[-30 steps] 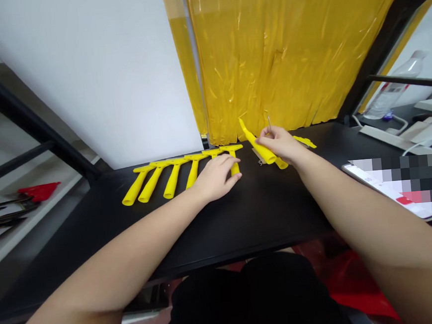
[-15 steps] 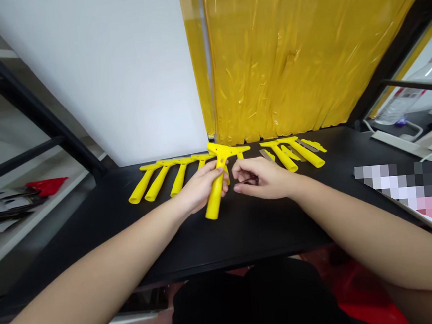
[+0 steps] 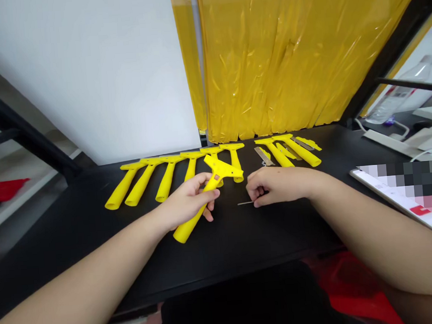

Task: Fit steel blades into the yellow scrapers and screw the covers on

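My left hand (image 3: 189, 201) is wrapped around a yellow T-shaped scraper handle (image 3: 221, 169), its head pointing up and away and its hollow end towards me. To its right my right hand (image 3: 273, 185) is closed on a thin metal rod (image 3: 244, 203), perhaps a screwdriver; the rod's tip points left, apart from the handle, and its other end is hidden in my fingers. Behind my left hand lies a row of several more yellow scraper handles (image 3: 165, 178). Beyond my right hand are two handles (image 3: 300, 150), metal blades (image 3: 262, 154) and yellow plates (image 3: 308, 143).
The black table (image 3: 215, 252) carries everything. A white panel (image 3: 93, 77) and yellow plastic sheeting (image 3: 268, 63) stand behind it. A tablet-like screen (image 3: 394, 193) lies at the right, with a plastic bottle (image 3: 401, 92) beyond. Black frame bars (image 3: 30, 136) flank the left.
My left hand has moved left and nearer with the scraper handle, tilting it. My right hand has moved slightly right and down, away from the handle, and the rod in it now shows.
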{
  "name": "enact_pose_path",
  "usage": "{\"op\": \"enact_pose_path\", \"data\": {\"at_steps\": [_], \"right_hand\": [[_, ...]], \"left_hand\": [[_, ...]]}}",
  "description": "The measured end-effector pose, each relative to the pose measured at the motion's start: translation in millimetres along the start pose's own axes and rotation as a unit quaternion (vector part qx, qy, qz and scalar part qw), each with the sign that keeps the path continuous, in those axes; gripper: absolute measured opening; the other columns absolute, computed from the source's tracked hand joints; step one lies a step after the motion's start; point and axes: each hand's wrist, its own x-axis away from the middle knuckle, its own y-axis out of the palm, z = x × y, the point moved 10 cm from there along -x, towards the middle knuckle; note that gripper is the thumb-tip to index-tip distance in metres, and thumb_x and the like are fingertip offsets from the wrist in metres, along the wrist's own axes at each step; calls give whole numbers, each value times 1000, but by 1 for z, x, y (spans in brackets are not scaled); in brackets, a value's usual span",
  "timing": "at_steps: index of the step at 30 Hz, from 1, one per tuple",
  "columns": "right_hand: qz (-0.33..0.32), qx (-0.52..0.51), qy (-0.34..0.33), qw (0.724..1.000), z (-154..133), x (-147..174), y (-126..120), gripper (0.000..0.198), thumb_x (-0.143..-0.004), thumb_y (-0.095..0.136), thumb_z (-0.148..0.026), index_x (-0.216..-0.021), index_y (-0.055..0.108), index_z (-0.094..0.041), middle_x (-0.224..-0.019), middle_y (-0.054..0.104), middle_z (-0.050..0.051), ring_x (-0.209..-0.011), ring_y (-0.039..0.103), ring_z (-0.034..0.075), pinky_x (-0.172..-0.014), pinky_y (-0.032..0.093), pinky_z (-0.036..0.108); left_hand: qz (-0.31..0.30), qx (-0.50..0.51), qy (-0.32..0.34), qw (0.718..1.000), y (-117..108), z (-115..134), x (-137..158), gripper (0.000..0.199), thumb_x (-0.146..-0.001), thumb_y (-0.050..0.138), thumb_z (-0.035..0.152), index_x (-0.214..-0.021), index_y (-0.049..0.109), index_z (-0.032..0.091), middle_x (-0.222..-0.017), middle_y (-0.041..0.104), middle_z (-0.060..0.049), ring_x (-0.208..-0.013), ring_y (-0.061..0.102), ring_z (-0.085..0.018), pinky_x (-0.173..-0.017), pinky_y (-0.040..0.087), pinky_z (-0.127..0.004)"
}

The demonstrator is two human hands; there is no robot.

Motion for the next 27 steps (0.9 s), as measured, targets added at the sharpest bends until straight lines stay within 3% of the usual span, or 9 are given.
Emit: {"op": "enact_pose_path", "data": {"at_steps": [3,6,9,11,14,21,27], "right_hand": [[13,5,26,1000,14,1,-6,13,-83,80,-34,-89,75,-23,-87,70,1,-76,63,18,-66,44,29],[106,25,68,992,43,6,-35,21,-87,76,-43,-95,76,-25,-86,72,2,-74,63,18,-66,45,30],[260,149,125,946,77,19,-77,15,-88,71,-37,-92,76,-23,-92,76,6,-85,66,25,-77,46,35],[303,219,167,913,98,22,-89,17,-88,70,-36,-89,78,-22,-95,78,9,-94,64,31,-86,47,41],[303,251,214,894,121,16,-89,22,-89,69,-40,-90,80,-21,-91,78,12,-99,61,35,-91,45,46],[262,318,247,877,128,-2,-75,31,-91,64,-46,-81,78,-21,-78,74,12,-85,61,31,-92,43,48],[251,289,259,887,134,-1,-75,25,-90,67,-43,-86,81,-22,-82,77,12,-91,61,34,-89,45,47]], "left_hand": [[-7,-5,5,1000,2,-1,-1,24,-90,72,32,-105,59,18,-75,52,5,-66,58,-12,-54,61,-26],[-11,-24,-4,1000,0,-5,-2,23,-91,72,32,-105,62,16,-74,53,4,-66,60,-12,-56,62,-26],[-7,-39,-12,999,-5,-9,-4,24,-92,72,31,-109,64,15,-73,55,4,-63,61,-10,-57,61,-24],[-5,-34,-4,999,-7,-9,-5,27,-91,73,30,-112,65,15,-76,57,3,-64,62,-11,-56,62,-24],[-6,-26,-4,1000,-7,-12,-5,35,-91,75,28,-121,63,15,-78,60,3,-63,64,-11,-57,63,-26],[13,-5,-3,1000,-8,-16,-5,44,-87,78,21,-127,59,17,-95,65,-1,-61,67,-10,-53,63,-27],[3,-31,-20,999,-5,-20,-5,42,-89,75,22,-127,59,14,-96,68,-4,-64,69,-11,-56,63,-28]]}}
